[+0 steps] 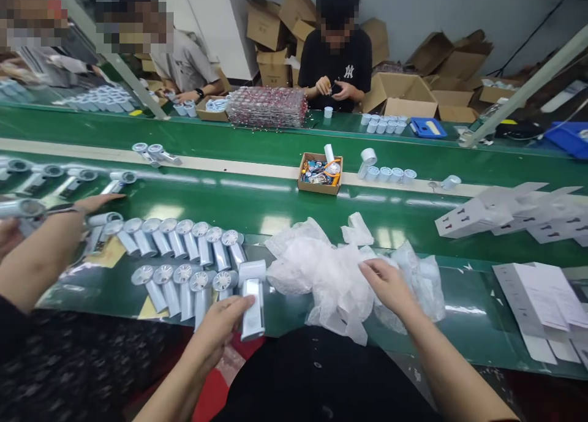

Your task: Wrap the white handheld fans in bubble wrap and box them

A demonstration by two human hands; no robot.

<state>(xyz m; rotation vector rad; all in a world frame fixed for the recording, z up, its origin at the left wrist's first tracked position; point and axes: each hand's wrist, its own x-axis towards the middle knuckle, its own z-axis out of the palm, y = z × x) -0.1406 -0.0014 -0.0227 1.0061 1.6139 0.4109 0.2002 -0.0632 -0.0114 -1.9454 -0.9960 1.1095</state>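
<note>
A: What has the left hand (pixel 220 327) got?

B: A pale handheld fan (pixel 252 299), pinched by its handle between thumb and fingers, head pointing away from the person. It sits at the near edge of the green bench (pixel 285 207), just right of the rows of fans (pixel 184 263) lying side by side.

A: And the right hand (pixel 388 284)?

B: Its fingers are closed down on the heap of clear plastic bags (pixel 331 275), gripping a fold of the top one. The heap lies just beside the held fan, between the two hands.

A: What lies further out?

B: To the right, flat white cartons (pixel 514 214) fanned out on the bench, and nearer the edge a stack of white sheets (pixel 546 302). Beyond the bags, a small cardboard box (pixel 320 174) of bits stands on the pale strip, with a line of little white cups (pixel 388 174) next to it.

A: Anyone else about?

B: A co-worker's arm (pixel 41 250) reaches in from the left over more fans. Across the belt a person in a black shirt (pixel 335 60) works with both hands beside a wired block (pixel 267 106), another person sits to their left, and cardboard boxes (pixel 413 73) pile up behind
</note>
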